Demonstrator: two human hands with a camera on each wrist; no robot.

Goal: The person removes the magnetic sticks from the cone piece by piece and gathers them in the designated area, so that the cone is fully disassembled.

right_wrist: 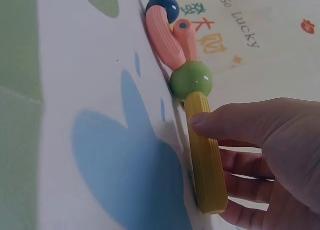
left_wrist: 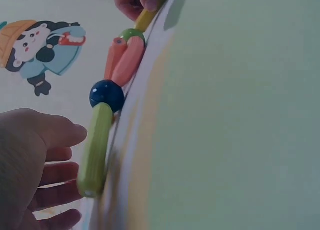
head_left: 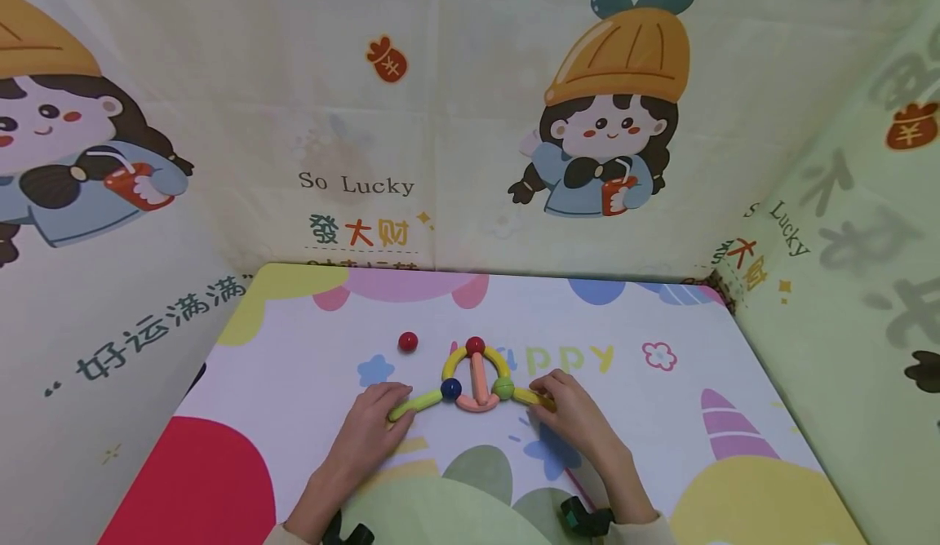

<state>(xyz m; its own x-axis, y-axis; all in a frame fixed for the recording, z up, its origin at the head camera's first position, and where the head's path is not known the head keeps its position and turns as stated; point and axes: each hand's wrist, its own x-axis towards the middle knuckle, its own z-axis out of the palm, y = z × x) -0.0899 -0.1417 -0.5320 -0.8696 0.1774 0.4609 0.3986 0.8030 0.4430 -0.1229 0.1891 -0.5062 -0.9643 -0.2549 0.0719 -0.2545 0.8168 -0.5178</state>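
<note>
A toy figure of rods and balls lies on the mat: a red ball (head_left: pixel 475 345) on top, a curved yellow piece (head_left: pixel 450 360) on each side, an upright pink rod (head_left: pixel 480 375) and a curved pink piece (head_left: pixel 477 405) below. A light green rod (left_wrist: pixel 95 150) sticks out from the dark blue ball (head_left: pixel 451 389); my left hand (head_left: pixel 373 420) is around its outer end, thumb and fingertips spread right beside it. On the other side, a yellow rod (right_wrist: pixel 205 162) joins the green ball (head_left: pixel 503 387). My right hand (head_left: pixel 576 412) pinches this rod, thumb on its ribbed face, fingers behind.
A loose red ball (head_left: pixel 407 342) lies behind the figure, to its left. Printed cloth walls (head_left: pixel 470 121) rise at the back and both sides of the table, whose mat (head_left: pixel 308 382) carries coloured shapes. Dark wrist devices (head_left: pixel 585 516) show below the hands.
</note>
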